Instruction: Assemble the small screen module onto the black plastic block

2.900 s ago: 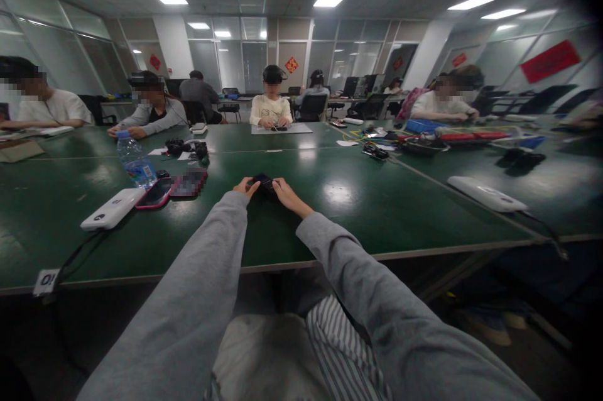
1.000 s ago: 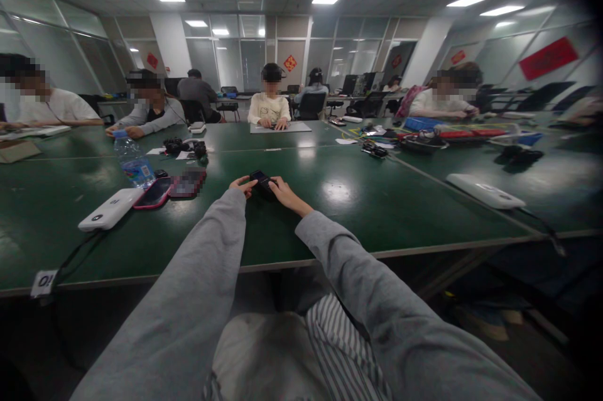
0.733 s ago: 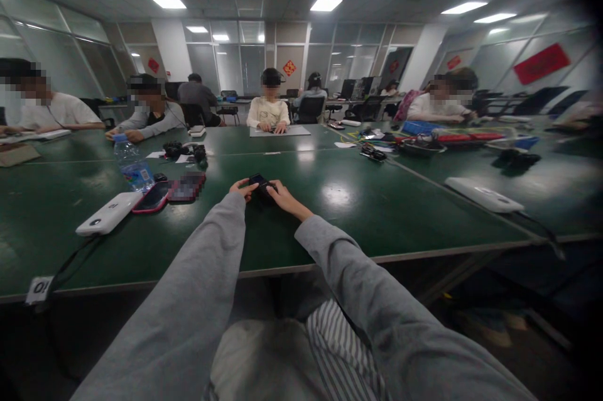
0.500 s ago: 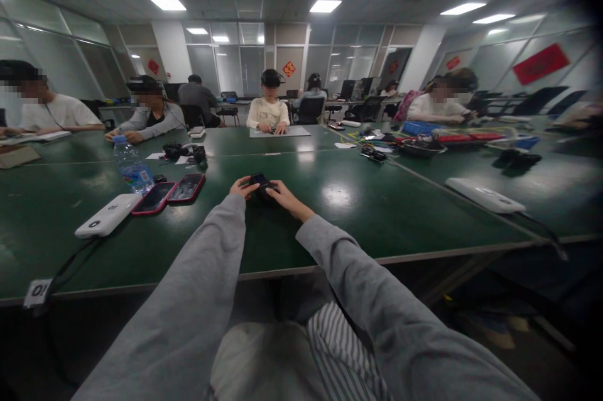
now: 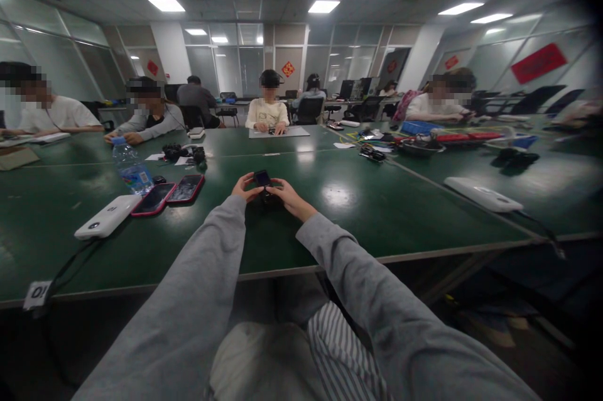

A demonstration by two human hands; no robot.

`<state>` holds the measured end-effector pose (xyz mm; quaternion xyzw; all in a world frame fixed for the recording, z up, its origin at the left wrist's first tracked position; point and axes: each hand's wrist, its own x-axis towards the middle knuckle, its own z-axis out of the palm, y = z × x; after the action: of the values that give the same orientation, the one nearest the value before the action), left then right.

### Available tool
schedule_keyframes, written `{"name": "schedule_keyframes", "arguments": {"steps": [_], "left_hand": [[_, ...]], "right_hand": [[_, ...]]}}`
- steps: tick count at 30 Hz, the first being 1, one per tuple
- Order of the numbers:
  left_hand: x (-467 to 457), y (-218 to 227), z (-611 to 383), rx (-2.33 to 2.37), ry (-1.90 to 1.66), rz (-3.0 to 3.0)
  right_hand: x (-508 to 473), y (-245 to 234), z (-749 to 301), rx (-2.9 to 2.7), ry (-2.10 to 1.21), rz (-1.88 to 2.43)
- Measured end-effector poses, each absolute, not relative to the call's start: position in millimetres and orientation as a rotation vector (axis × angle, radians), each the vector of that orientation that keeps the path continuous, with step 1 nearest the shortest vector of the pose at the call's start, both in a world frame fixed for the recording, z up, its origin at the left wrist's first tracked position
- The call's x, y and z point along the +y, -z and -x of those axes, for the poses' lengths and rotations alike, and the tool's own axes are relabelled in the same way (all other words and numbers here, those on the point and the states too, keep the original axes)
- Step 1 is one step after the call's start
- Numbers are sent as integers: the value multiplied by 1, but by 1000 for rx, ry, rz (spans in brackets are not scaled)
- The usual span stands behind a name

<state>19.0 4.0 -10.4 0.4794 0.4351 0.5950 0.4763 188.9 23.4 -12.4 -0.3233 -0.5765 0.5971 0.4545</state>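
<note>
Both my arms in grey sleeves reach forward over the green table (image 5: 377, 212). My left hand (image 5: 245, 187) and my right hand (image 5: 287, 195) meet around a small black object (image 5: 262, 178) held just above the tabletop. Fingers of both hands curl round it, the left from the left side, the right from the right and below. Its top face is dark and shiny. What the object is I cannot make out.
Left of my hands lie two red-cased phones (image 5: 167, 195), a white power bank (image 5: 107, 217) with a cable, and a water bottle (image 5: 129, 165). Another white power bank (image 5: 483, 193) lies at right. Several other people sit at the far tables with their own items.
The black object has been lifted and tilted up between my hands, which have drawn slightly nearer to me. The view has shifted a little.
</note>
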Motion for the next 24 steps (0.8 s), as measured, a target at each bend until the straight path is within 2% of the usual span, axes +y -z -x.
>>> {"name": "schedule_keyframes", "arguments": {"steps": [24], "left_hand": [[9,16,-16,1063,-1433,-1192]], "right_hand": [[24,14,-191,-1387,-1519,751]]}}
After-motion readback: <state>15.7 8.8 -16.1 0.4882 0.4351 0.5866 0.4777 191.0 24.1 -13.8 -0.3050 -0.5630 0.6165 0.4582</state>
